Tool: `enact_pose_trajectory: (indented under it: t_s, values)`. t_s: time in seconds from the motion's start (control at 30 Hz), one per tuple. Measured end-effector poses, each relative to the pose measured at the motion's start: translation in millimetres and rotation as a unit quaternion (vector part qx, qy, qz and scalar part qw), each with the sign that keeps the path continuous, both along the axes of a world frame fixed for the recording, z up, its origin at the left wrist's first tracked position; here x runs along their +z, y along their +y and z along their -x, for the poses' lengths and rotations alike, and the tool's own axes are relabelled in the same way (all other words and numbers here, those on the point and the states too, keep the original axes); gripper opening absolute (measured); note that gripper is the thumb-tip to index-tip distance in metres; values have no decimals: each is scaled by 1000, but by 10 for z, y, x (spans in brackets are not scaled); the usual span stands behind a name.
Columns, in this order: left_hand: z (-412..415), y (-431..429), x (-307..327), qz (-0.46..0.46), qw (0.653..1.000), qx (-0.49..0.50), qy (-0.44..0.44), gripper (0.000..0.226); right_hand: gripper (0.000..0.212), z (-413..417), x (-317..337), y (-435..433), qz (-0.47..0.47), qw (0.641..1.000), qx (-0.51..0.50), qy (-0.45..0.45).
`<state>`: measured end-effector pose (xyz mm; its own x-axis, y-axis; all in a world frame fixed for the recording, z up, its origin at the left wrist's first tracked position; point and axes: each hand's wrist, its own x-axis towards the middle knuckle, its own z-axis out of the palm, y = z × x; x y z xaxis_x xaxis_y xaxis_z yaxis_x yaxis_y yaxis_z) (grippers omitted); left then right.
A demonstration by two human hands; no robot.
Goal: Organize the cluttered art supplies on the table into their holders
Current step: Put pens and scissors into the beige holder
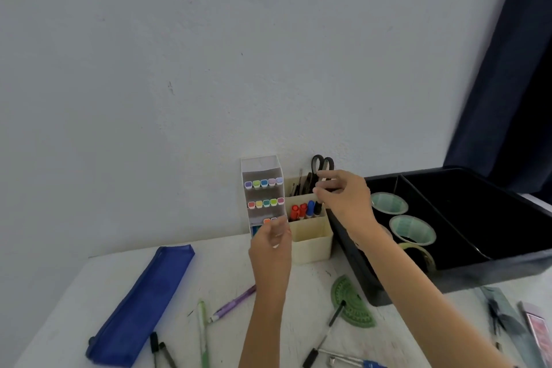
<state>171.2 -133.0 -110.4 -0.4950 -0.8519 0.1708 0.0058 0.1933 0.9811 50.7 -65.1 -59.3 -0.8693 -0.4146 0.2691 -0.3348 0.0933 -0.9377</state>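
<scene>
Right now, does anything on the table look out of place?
A purple pen, a green pen, a green protractor and a blue pencil case lie loose on the table, outside the holders. Nothing looks spilled.

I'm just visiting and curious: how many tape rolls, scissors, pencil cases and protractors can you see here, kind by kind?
Tape rolls: 3 in view, in the black tray
Scissors: 1
Blue pencil case: 1
Green protractor: 1
Total: 6
</scene>
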Motion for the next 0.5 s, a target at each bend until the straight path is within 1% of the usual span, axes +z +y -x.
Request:
enact_pose_trajectory:
  t_s: [0.1, 0.23, 0.37, 0.5]
  values:
    - [-213, 191, 119, -18, 999, -12, 33, 17, 21, -319, 18, 355, 42, 996, 52, -51]
    - [-467, 487, 51, -49, 998, -2, 46, 20, 15, -618, -94, 735, 41, 989, 100, -96]
    - [-728, 691, -135, -75, 997, 22, 27, 20, 14, -811, -354, 933, 29, 982, 110, -152]
    - [-948, 799, -308, -96, 993, 67, 3, 21, 13, -974, -623, 1007, -19, 971, 141, -194]
